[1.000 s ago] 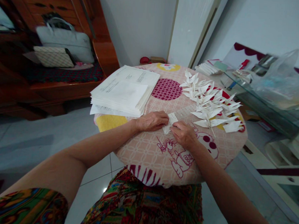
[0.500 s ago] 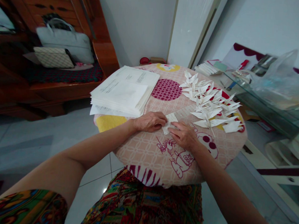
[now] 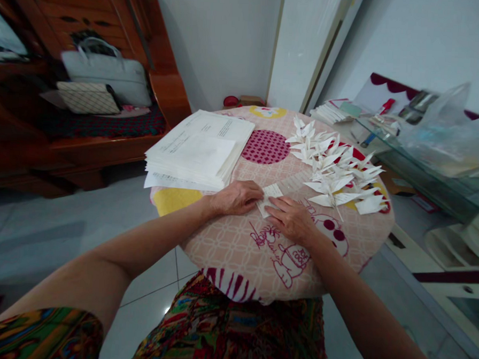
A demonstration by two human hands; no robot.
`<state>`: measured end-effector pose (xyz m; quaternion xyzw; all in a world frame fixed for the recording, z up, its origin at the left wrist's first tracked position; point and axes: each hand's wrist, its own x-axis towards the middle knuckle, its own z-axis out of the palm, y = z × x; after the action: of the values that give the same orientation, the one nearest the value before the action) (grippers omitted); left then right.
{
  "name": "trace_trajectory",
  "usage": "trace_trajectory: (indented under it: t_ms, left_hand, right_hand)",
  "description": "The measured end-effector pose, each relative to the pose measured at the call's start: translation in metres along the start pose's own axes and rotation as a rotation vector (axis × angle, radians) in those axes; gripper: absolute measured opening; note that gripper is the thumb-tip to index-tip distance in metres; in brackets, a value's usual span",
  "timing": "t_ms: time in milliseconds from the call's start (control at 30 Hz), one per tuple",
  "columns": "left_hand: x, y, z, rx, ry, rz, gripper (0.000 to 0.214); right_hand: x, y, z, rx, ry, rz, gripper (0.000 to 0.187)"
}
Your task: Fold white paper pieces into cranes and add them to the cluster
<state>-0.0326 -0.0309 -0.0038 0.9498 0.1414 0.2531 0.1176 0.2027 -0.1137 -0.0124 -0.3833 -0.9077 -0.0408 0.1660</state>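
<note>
A small piece of folded paper (image 3: 272,191) with print on it lies on the patterned tablecloth (image 3: 220,237) in front of me. My left hand (image 3: 238,196) is closed, its curled fingers pinching the paper's left edge; the fingertips are partly hidden. My right hand (image 3: 290,218) rests on the paper's right side, fingers stretched out and pressing it down against the cloth. Beyond my right hand is a cluster of folded white paper cranes (image 3: 324,161), several of them overlapping.
A thick stack of printed sheets (image 3: 202,129) sits at the table's left side. To the right stands a glass shelf (image 3: 416,170) with plastic bags (image 3: 435,125) and more papers (image 3: 332,110). A wooden bench (image 3: 167,90) holds a pale handbag (image 3: 109,68).
My right hand has slid slightly left across the paper, its fingers more stretched out. My left hand stays at the left edge. The whole view has shifted a little.
</note>
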Motion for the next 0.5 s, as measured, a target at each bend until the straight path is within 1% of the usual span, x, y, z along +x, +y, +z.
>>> trace_trajectory:
  t_ms: [100,200,300,367,500]
  left_hand:
    - [0.0,0.017,0.006,-0.016,-0.005,-0.034,0.03]
    - [-0.005,0.029,0.012,0.006,-0.075,-0.024,0.033]
    - [-0.01,0.031,0.015,0.057,-0.105,-0.027,0.034]
    - [-0.011,0.03,0.016,0.049,-0.126,-0.017,0.034]
    - [-0.01,0.029,0.015,0.015,-0.13,-0.012,0.033]
  right_hand:
    - [0.001,0.0,0.002,0.029,-0.004,0.037,0.033]
    - [0.001,0.0,0.005,0.038,0.016,0.095,0.035]
    - [0.001,0.002,0.007,0.05,0.028,0.166,0.039]
    - [0.002,0.003,0.008,0.072,0.034,0.207,0.041]
    - [0.007,0.008,0.012,0.098,0.022,0.226,0.047]
